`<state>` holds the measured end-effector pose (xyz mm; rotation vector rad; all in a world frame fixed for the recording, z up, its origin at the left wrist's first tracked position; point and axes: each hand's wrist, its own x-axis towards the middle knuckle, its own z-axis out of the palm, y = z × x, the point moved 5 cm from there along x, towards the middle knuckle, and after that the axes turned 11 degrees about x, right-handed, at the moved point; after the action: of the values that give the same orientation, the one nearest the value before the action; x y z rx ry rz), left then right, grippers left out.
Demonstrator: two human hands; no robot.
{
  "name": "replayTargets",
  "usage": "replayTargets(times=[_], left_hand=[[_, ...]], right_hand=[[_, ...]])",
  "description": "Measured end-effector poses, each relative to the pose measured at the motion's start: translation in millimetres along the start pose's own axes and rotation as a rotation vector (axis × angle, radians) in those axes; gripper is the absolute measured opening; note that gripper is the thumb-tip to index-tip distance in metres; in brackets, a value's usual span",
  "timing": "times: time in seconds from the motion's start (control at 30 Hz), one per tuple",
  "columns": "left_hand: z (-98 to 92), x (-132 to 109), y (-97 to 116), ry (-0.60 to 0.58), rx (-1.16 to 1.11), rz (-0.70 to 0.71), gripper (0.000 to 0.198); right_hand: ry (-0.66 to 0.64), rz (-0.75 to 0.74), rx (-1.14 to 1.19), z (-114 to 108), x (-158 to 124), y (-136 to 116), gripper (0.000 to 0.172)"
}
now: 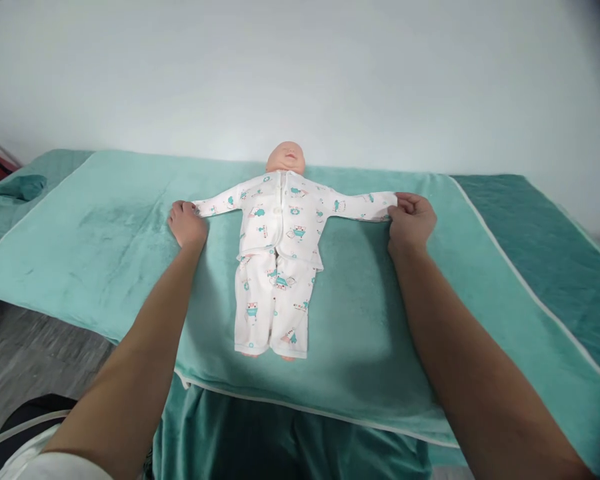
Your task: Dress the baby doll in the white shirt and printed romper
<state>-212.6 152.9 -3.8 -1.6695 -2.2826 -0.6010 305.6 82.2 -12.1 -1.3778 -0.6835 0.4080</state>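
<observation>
The baby doll (286,157) has a peach-pink head with a redder mouth. Its long-sleeved jacket (307,212) is white, scattered with small teal motifs and touches of pink-red line work, and its trousers (291,303) repeat that white ground and print. The velvety blanket (360,293) is plain pale teal, edged in white piping (508,265); the cover (555,233) at the right is deeper teal. Behind, the wall (230,80) is plain off-white. The floor (55,340) is streaky grey.
</observation>
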Motion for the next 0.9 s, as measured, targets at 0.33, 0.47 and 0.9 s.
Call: replayTargets(times=[0.33, 0.47, 0.9], left_hand=[[-0.7, 0.4, 1.6, -0.037, 0.036, 0.003, 0.036], [-0.3, 0.1, 2.3, -0.033, 0.018, 0.014, 0.037], [3.7, 1.0, 2.4, -0.033, 0.015, 0.025, 0.037]], right_hand=[[0.044, -0.067, -0.253, -7.2, 10.6, 13.6, 0.038], [-0.027, -0.318, -0.366, -2.3, -14.7, -15.4, 0.030], [-1.057, -1.006, -0.089, 72.7, -223.5, -110.6, 0.017]])
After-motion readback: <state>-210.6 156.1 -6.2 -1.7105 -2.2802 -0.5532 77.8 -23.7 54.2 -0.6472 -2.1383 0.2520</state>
